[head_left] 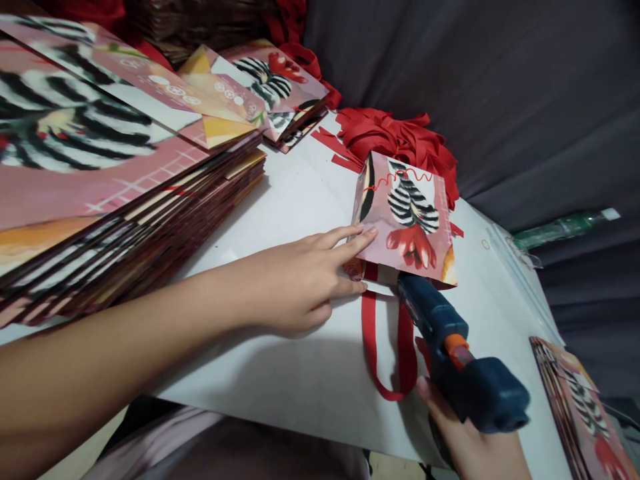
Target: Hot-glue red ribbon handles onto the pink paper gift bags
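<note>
A pink paper bag (407,220) printed with a zebra-striped figure and a red flower lies on the white table, its mouth toward me. My left hand (320,273) holds the bag by its left side at the mouth, two fingers on the top panel and another at the lower edge. From the mouth hangs a loop of red ribbon (369,347), like a handle. My right hand (475,440) grips a dark blue glue gun (450,347) with an orange part. The gun's nozzle goes under the bag's top panel, so its tip is hidden.
Tall stacks of flat printed bags (165,220) fill the left, with another pile (280,87) behind. Cut red ribbons (395,137) lie heaped beyond the bag. Clear glue sticks (523,280) and a green bottle (560,230) are at right, near more bags (575,393). Grey cloth (450,73) hangs behind.
</note>
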The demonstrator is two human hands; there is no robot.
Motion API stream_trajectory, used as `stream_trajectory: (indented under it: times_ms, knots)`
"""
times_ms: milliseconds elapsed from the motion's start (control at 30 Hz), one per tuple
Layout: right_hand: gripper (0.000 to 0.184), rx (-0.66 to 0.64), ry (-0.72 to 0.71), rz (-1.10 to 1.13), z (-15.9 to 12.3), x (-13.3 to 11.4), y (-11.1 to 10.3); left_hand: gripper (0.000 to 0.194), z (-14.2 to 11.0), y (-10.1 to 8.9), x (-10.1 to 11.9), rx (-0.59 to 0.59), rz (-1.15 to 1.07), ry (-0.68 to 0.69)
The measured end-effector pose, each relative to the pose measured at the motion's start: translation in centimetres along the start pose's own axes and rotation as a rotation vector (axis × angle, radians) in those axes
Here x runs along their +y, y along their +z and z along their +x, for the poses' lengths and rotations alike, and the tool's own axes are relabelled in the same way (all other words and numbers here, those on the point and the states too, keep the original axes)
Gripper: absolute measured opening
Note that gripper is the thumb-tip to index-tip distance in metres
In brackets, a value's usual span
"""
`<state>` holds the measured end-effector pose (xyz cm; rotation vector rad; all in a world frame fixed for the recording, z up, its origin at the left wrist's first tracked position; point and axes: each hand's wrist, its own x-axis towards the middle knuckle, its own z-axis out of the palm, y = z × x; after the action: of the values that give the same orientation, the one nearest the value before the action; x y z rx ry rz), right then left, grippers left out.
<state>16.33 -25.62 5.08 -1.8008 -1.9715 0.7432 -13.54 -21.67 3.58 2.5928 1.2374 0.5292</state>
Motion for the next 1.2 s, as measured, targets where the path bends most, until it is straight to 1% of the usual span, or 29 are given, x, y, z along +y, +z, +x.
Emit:
stream_trajectory:
  times_ms: [67,100,167,233,300,367,467,600,733,833,900,967,1033,1133,1200]
  knots:
    - [0.050,0.039,0.150,0.092,0.0,0.1,0.1,0.054,0.0,-0.1,0.0,-0.004,0.001,0.003]
    - [0.054,0.031,0.212,0.140,0.0,0.2,0.2,0.055,0.0,-0.1,-0.1,-0.009,-0.004,0.009]
    - [0.059,-0.040,0.296,0.253,0.2,0.3,0.2,0.056,0.0,-0.1,-0.2,-0.019,-0.020,0.025]
    - [0.061,-0.116,0.331,0.364,0.5,0.3,0.3,0.056,0.0,0.0,-0.4,-0.017,-0.035,0.033]
    - [0.062,-0.151,0.331,0.422,0.8,0.4,0.3,0.053,0.0,0.0,-0.4,-0.001,-0.044,0.023]
    - [0.063,-0.149,0.321,0.415,1.0,0.5,0.2,0.051,0.1,0.0,-0.4,0.006,-0.054,0.015]
    - [0.065,-0.128,0.288,0.369,1.1,0.7,-0.1,0.052,0.1,-0.1,-0.3,-0.013,-0.061,0.019]
    - [0.069,-0.104,0.206,0.298,1.4,0.9,-0.5,0.053,0.1,-0.1,-0.4,-0.018,-0.047,0.028]
    - [0.067,-0.114,0.130,0.247,2.0,0.4,-0.7,0.053,0.1,0.0,-0.4,-0.009,-0.041,0.039]
    - [0.068,-0.114,0.105,0.195,2.3,-0.1,-0.9,0.054,0.1,0.2,-0.5,-0.012,-0.038,0.036]
    - [0.075,-0.101,0.104,0.161,2.1,0.0,-1.1,0.055,0.0,0.2,-0.5,-0.011,-0.041,0.034]
    - [0.081,-0.052,0.108,0.134,1.5,0.7,-1.5,0.056,0.0,0.3,-0.6,-0.005,-0.045,0.037]
    - [0.079,0.004,0.114,0.126,0.7,2.3,-2.1,0.056,0.0,0.4,-0.5,0.005,-0.042,0.038]
    - [0.066,0.039,0.116,0.190,-0.4,5.9,-3.7,0.056,-0.1,0.2,-0.2,0.016,-0.025,0.016]
    - [0.065,0.056,0.137,0.279,-0.6,8.5,-4.9,0.057,-0.1,0.0,-0.1,0.006,-0.014,-0.003]
